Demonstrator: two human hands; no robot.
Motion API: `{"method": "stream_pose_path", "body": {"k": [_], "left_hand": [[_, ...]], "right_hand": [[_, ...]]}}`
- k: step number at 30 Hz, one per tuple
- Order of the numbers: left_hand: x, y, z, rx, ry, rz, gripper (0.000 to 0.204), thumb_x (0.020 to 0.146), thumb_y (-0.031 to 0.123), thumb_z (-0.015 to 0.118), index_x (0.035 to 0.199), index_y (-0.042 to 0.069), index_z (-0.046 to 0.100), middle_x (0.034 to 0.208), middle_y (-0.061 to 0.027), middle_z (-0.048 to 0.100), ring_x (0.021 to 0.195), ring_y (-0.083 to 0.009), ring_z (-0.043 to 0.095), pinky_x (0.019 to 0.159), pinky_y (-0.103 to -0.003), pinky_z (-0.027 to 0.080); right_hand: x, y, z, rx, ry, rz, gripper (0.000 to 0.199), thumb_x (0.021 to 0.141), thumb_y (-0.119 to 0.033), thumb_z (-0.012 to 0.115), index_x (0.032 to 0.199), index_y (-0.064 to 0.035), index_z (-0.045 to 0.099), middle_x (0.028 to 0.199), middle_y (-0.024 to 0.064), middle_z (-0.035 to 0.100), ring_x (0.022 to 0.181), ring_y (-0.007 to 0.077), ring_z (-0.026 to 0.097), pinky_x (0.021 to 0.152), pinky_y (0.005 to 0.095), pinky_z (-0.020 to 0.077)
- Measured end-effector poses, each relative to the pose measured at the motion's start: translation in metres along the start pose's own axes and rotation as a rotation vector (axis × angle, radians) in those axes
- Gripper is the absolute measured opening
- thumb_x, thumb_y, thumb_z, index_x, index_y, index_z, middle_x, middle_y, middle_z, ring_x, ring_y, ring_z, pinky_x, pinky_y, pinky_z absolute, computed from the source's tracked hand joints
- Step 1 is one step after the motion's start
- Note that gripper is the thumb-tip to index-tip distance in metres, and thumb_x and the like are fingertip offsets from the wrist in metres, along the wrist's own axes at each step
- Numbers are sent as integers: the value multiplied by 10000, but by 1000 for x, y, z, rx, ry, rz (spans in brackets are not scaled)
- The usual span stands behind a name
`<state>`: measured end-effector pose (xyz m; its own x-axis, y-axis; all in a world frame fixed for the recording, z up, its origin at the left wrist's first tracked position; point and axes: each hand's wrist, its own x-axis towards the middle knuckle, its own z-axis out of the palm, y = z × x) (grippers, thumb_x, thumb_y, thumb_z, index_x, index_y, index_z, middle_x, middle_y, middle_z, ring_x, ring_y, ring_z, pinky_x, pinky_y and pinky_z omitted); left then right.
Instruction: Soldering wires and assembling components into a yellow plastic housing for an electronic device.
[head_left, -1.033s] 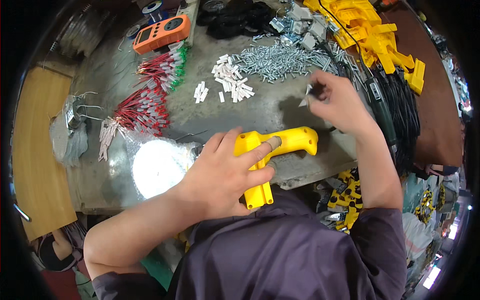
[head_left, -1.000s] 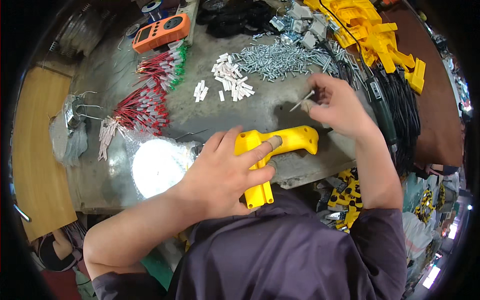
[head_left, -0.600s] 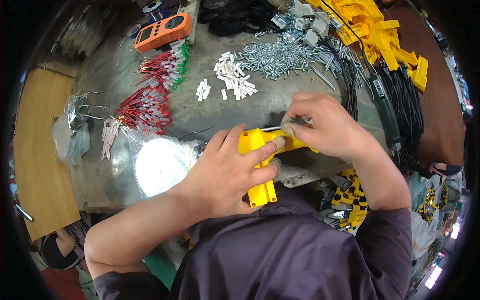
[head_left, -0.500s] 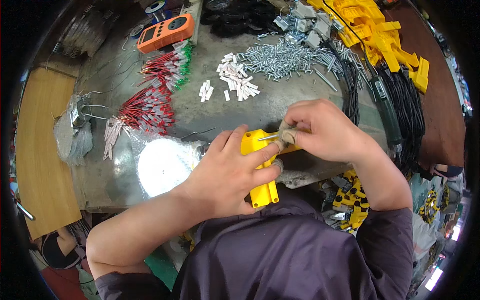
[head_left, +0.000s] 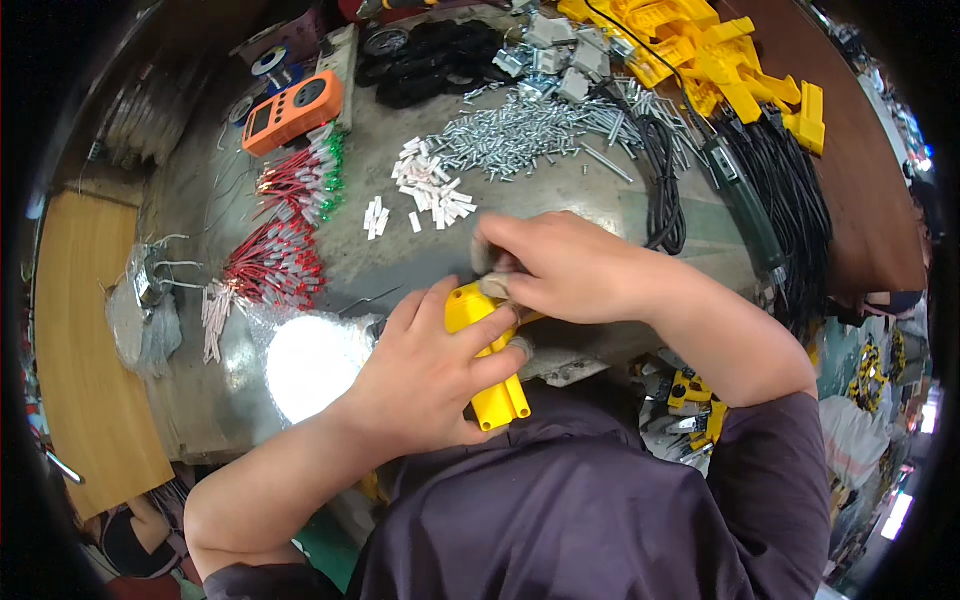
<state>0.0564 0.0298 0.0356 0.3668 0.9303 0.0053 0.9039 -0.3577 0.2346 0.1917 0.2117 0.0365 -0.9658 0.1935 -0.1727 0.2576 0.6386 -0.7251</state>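
Head view, and the yellow plastic housing (head_left: 505,400) is right in front of the person's chest, at the near edge of the grey surface (head_left: 365,262). The left hand (head_left: 425,370) has its grip wrapped over it, fingers across the top, so a fair bit of the thing is covered. The right hand (head_left: 545,270) is bent in over the housing's far end, thumb and fingers curled close together. Honestly can't tell if that grip is pinching anything, the fingers hide it and they're kinda blurry.

Just left of the left hand there's a round white thing in clear wrap (head_left: 310,370), super blown out by glare. Further left, a bunch of red-wired parts (head_left: 275,262), with green-tipped ones (head_left: 325,175) behind and an orange meter (head_left: 295,112) past those.

Beyond the hands you've got small white pieces (head_left: 430,185) right beside a big heap of silver screws (head_left: 520,135). Over on the right: a coiled black cord (head_left: 665,190), a dark green power screwdriver (head_left: 740,200), a bundle of black cables (head_left: 795,200), and more yellow housings (head_left: 700,50) piled up at the back.
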Motion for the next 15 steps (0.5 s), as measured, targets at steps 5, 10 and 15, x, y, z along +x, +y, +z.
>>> {"method": "stream_pose_path", "body": {"k": [5,10,15], "left_hand": [[2,1,-4,29,-13,-18,586,600,480,779,1099,216,619,1429,-63,438,1205,-453,442,931,-571,422],[4,2,-6,17,-30,-2,564,588,444,792,1071,211,615,1457,-68,406,1195,-448,450,903,-538,448],[6,1,-6,-26,-9,-27,538,581,440,792,1041,213,629,1415,-141,399,1167,-425,466,898,-509,454]], "right_hand": [[-6,2,-31,-111,270,93,256,880,-176,641,1040,-8,531,898,179,650,857,280,662,742,358,510],[-28,73,-47,-760,476,279,323,772,-43,622,1063,23,497,877,246,639,889,404,628,776,477,508],[-38,59,-36,-636,610,170,327,747,-33,627,1065,-2,555,851,180,643,815,364,630,719,438,514]]}}
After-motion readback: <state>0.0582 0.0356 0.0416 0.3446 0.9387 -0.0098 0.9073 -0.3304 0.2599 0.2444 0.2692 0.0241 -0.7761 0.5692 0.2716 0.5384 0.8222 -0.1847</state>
